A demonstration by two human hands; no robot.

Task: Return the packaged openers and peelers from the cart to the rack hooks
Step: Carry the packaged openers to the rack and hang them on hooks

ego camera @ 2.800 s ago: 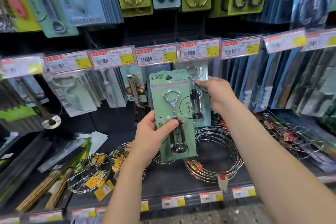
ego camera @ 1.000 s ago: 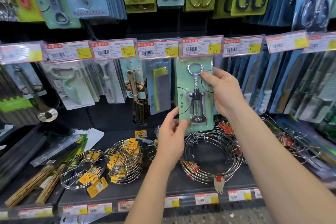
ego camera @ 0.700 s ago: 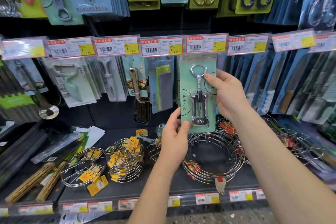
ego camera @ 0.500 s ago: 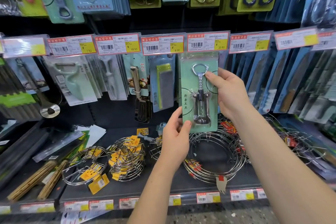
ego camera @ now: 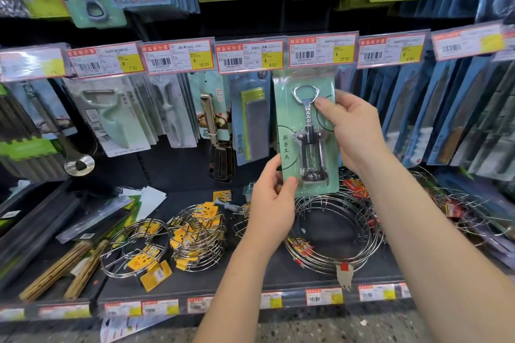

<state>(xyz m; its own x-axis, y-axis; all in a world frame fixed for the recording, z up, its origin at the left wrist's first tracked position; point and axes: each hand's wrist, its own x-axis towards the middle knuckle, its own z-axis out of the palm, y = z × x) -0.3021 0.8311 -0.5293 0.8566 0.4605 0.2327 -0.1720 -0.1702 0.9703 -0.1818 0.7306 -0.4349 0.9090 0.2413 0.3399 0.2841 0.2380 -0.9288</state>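
**A:** Head view, the only one I have. What are the hands doing?

**B:** Both of my hands are clamped on one packaged opener [ego camera: 306, 133], a winged corkscrew on a pale green card. My left hand [ego camera: 274, 203] pinches the card's lower left corner, thumb in front. My right hand [ego camera: 352, 131] grips the right edge, thumb pressed near the opener's metal loop.

**A:** And where is the card?

**B:** Upright against the rack, its top tucked just behind the price tag [ego camera: 323, 50] marked 20.90. The hook itself is hidden by that tag, so I cannot tell whether the hang hole is already on it.

**A:** Neighbours?

**B:** A grey sharpening block pack [ego camera: 252, 122] hangs just to the left, then tongs [ego camera: 214, 131], and a pale green peeler pack [ego camera: 117, 117] further left. Wire racks [ego camera: 331, 231] lie on the shelf below.

**A:** How far along, then?

**B:** I judge this opener is at the hanging step, not finished, since both hands grip it. The cart is out of view, so I cannot say how many openers and peelers are left.
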